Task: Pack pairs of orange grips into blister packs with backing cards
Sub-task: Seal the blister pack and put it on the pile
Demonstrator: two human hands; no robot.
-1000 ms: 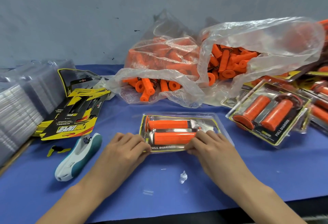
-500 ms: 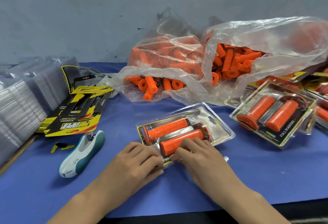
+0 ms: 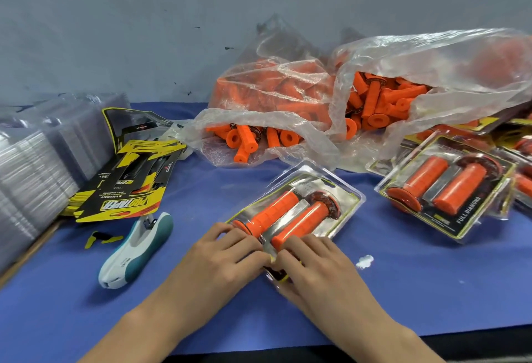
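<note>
Gripped the near end of the blister pack (image 3: 342,200) with both hands, left hand (image 3: 230,256) and right hand (image 3: 313,267) side by side, fingertips nearly touching, fingers bent over its top face. Could not see the thumbs clearly; probably tucked under the edge. Had the pack resting on the blue desk (image 3: 403,299), slanted away to the right, with two orange grips (image 3: 273,214) lying parallel inside it. Noted a small clear scrap (image 3: 364,262) on the desk just right of the right hand. Noted a white-and-teal stapler (image 3: 135,250) near the left hand, apart from it, and beyond that a fanned stack of backing cards (image 3: 123,192) (black and yellow, printed side up). Saw stacked clear blister shells (image 3: 34,167) along the far left edge. Saw finished packs (image 3: 443,190) off to the right, overlapping one another. Saw, behind everything, two crumpled plastic bags (image 3: 446,69) against the wall (image 3: 144,17), mouths open toward the desk, loose grips (image 3: 244,143) spilling from them.
</note>
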